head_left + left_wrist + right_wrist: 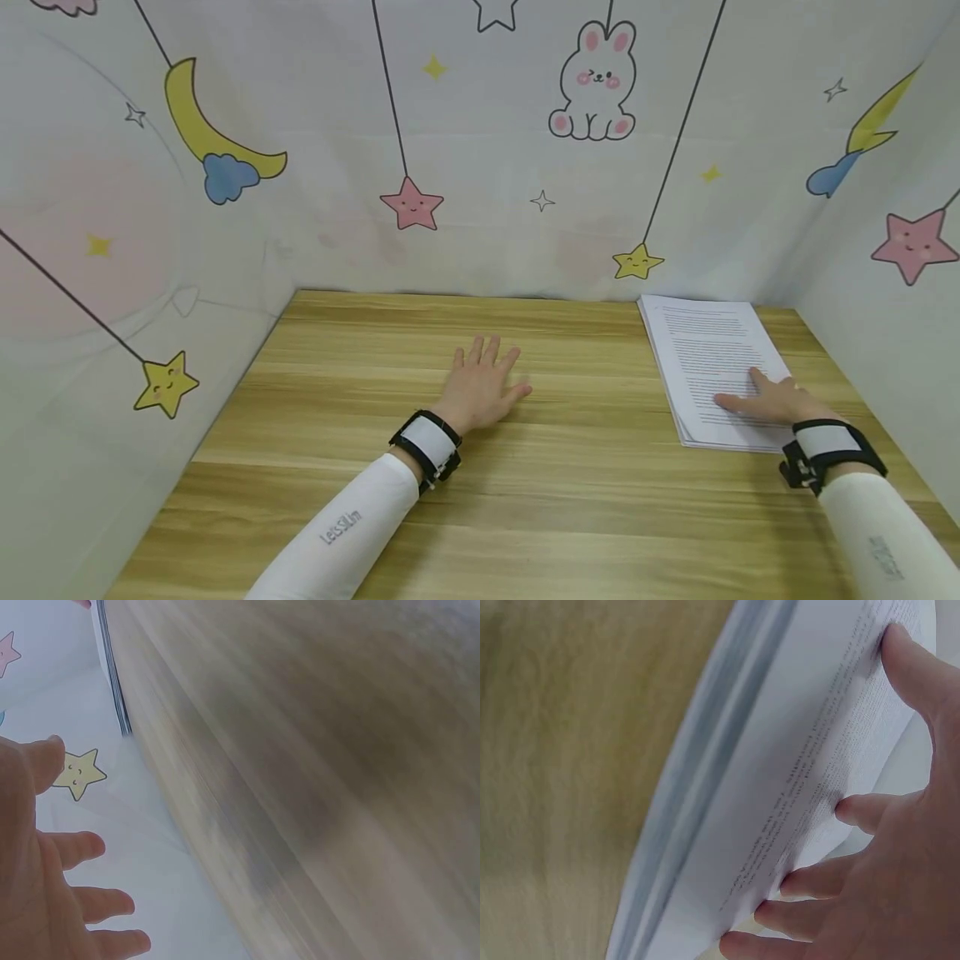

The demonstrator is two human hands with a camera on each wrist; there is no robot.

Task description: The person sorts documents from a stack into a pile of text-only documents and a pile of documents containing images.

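Observation:
A thick stack of printed paper (705, 350) lies toward the right back of the table. My right hand (783, 402) rests on its lower right part, fingers spread. In the right wrist view, the fingertips of my right hand (889, 877) meet the top sheet (780, 772), thumb apart from the others. The sheets at the side of the stack look layered and slightly uneven. Over the middle of the table, my left hand (480, 392) has its fingers fanned out and holds nothing. The left wrist view shows part of its palm and fingers (101, 906).
The wood-grain table (360, 358) is bounded at the back and both sides by white cloth (495, 233) printed with stars, a moon and a rabbit. Each wrist wears a black strap (431, 446) with a camera; white sleeves (345, 533) cover the forearms.

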